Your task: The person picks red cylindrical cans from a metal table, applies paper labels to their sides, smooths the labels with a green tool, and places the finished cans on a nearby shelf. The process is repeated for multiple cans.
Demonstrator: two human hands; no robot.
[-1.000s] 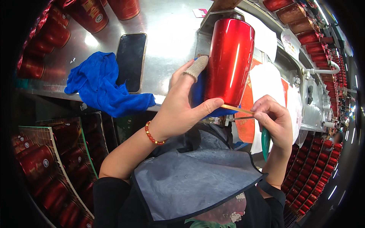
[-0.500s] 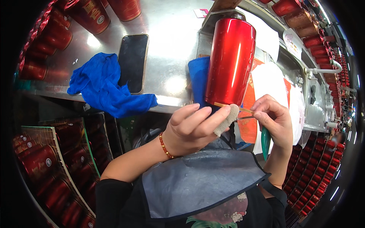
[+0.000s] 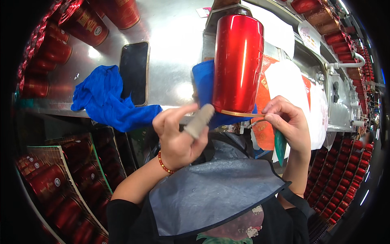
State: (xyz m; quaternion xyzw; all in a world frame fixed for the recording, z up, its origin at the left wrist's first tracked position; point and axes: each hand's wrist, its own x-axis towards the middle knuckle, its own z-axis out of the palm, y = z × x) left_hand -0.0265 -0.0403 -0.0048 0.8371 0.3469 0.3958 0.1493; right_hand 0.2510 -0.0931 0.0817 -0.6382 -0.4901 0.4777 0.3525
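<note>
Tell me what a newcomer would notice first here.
Probably the big, glossy red, narrow-necked bottle, upper centre, with a thin golden strip running from its near end to the right hand, which also holds a green-handled tool. Next, perhaps, the beige cloth finger cover on the left hand, and the crumpled bright-blue cloth against a black-screened phone on the left.

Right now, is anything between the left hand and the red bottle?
Nothing visible is: the left hand is close to the lower left edge of the red bottle. The blue cloth there shows beneath the bottle, not over it.
</note>
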